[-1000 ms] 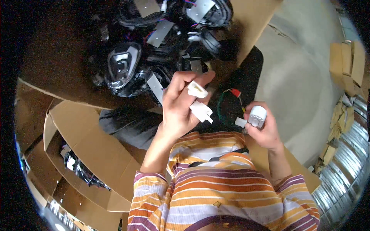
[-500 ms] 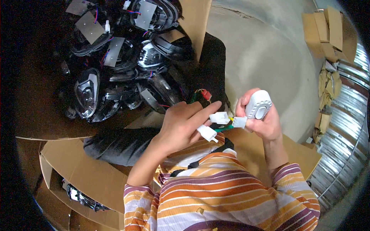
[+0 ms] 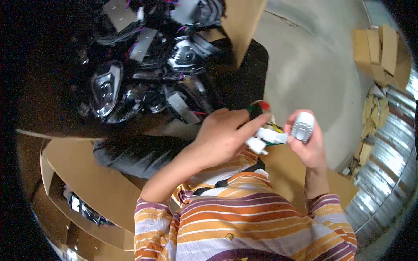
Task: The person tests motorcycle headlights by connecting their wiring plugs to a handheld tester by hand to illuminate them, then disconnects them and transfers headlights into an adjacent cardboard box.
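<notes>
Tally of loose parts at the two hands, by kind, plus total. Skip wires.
White block-shaped plastic connectors: 3, as far as the motion blur shows
Small red plastic plug: 1 (blurred)
White-and-grey rounded plastic device with a scalloped edge: 1
Total: 5

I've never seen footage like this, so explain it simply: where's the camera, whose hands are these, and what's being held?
There's no machine here, just a person's bare hands. The view comes from a wide fisheye camera on their head, looking down, so edges look bent. The left hand holds white connectors at its fingertips; blur hides whether any are joined. The right hand has its grip around a white rounded device. Beyond the left hand, an open cardboard box holds black units with clear lenses.
</notes>
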Tool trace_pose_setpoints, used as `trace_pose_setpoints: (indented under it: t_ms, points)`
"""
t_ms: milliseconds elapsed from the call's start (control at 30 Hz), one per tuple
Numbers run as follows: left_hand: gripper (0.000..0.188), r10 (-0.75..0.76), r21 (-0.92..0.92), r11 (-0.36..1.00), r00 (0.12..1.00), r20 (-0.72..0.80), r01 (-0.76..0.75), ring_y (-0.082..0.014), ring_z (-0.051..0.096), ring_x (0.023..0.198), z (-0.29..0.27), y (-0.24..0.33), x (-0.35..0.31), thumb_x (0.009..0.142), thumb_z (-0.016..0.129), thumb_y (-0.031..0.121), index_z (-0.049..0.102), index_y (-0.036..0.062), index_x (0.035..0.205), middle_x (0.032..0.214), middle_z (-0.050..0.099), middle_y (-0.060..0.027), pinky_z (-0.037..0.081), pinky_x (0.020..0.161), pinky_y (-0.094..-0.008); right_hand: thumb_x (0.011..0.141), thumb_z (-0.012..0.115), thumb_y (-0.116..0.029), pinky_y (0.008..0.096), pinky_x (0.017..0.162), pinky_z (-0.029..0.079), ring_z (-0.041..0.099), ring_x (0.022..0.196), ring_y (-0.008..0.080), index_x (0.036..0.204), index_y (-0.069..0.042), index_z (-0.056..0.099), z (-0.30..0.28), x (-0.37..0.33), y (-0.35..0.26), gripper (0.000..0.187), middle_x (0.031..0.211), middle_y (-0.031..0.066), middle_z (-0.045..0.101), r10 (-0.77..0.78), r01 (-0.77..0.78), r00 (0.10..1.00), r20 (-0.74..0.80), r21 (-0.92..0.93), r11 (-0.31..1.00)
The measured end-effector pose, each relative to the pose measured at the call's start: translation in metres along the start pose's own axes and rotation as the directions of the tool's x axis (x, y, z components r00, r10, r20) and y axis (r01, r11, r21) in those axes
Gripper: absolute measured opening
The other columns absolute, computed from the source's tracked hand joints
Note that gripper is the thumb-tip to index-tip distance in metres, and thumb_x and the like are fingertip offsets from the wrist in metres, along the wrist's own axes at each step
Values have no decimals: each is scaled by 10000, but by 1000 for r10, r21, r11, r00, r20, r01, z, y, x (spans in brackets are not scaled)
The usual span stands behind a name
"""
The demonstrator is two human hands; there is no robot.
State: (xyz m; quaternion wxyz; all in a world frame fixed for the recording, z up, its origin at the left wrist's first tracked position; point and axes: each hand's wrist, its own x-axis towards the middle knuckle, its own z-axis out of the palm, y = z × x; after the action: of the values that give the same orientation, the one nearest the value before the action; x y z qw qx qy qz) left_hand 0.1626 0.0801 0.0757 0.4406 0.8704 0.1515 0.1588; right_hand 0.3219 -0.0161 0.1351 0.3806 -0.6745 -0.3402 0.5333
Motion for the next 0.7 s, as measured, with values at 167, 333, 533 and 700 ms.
trace_pose_setpoints:
  t_ms: [167,333,533,700]
  points:
    - [411,59,121,992,978,-199,-35,-202,454,520,23,1,7,590,480,109,461,93,1000,587,401,-53,367,450,-311,645,460,25,209,615,376,430,701,82,923,-36,371,-4,-6,10,298,787,39,425,-15,-17,972,-235,-134,991]
    - [347,60,88,995,967,-248,-39,-202,470,530,33,0,12,606,477,112,477,88,953,595,414,-50,378,459,-308,616,464,14,190,569,360,415,666,85,932,-39,366,-6,-7,12,334,778,48,425,48,-60,959,-278,-34,998]
    - [293,69,81,995,969,-237,-52,-164,510,579,37,1,12,612,462,102,482,35,896,636,471,-48,383,499,-274,601,449,-90,179,507,319,394,633,91,953,-32,366,0,-2,15,366,776,75,431,-77,132,935,-347,138,982]
    - [242,44,65,998,963,-265,-28,-174,509,557,34,0,11,612,461,97,473,31,844,620,469,-52,385,482,-280,641,438,-148,182,495,308,395,624,94,937,-24,374,2,4,22,327,764,72,441,-145,176,908,-394,44,983]
